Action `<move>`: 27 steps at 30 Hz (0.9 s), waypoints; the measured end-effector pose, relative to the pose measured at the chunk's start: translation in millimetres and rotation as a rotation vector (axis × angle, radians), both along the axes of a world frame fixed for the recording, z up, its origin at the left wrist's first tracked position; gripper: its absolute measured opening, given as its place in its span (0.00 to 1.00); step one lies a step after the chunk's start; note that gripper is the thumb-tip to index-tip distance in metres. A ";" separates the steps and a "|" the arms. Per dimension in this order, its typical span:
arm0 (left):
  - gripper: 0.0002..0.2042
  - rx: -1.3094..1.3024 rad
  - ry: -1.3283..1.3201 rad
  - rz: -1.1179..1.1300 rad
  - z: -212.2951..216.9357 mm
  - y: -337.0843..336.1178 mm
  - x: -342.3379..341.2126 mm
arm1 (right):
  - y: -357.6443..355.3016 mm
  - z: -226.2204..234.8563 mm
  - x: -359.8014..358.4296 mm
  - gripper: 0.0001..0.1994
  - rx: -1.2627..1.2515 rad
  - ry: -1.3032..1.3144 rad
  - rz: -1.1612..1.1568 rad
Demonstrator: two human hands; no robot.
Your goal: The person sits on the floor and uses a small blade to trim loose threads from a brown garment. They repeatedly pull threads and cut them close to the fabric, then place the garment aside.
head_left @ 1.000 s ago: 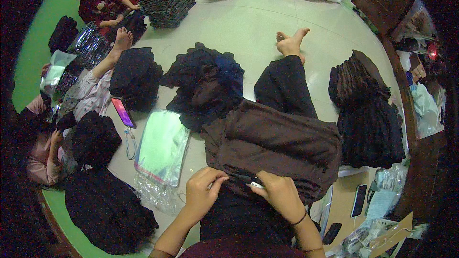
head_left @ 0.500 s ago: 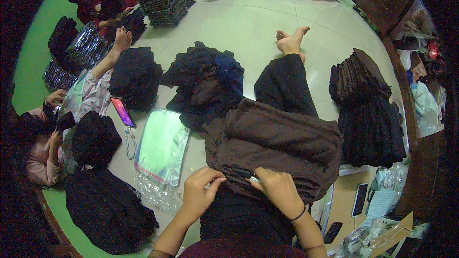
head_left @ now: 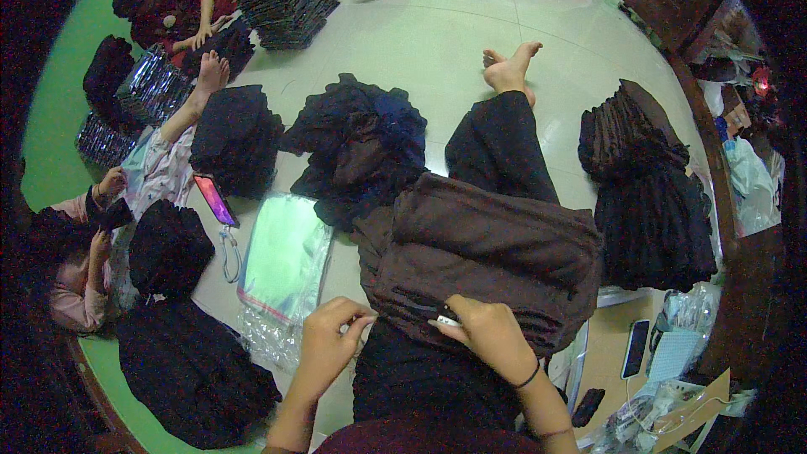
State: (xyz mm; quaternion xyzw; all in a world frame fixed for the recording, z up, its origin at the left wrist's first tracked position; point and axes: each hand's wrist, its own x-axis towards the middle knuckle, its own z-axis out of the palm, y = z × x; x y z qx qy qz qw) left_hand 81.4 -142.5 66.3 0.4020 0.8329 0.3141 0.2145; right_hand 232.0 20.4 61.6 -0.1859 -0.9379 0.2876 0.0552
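Brown cloth (head_left: 492, 244): right hand (head_left: 494, 335) at its near edge, grip pinching white tag (head_left: 446, 320); left hand (head_left: 333, 333) by its near-left corner, grip closed, contents unclear.

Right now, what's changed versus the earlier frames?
The left hand has shifted left, away from the dark brown folded fabric; whether it holds anything is unclear. The co-worker in the dark red top has lowered a hand that was raised half a second ago. Unchanged: the right hand pinching a small white rectangular tag, the flat clear plastic sleeves.
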 end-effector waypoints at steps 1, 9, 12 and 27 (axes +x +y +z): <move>0.05 -0.119 0.062 -0.096 -0.3 -7.1 -6.3 | 1.5 2.3 1.1 0.14 -0.034 0.022 -0.025; 0.08 -0.077 0.095 -0.006 4.4 4.2 -3.9 | 6.8 10.5 -6.0 0.14 -0.105 -0.080 -0.176; 0.08 0.153 0.133 0.012 7.0 30.4 1.0 | 4.5 11.8 -6.2 0.14 -0.109 -0.108 -0.173; 0.03 0.170 0.071 0.061 -5.8 48.8 10.3 | 2.4 19.2 -12.6 0.15 -0.105 -0.129 -0.129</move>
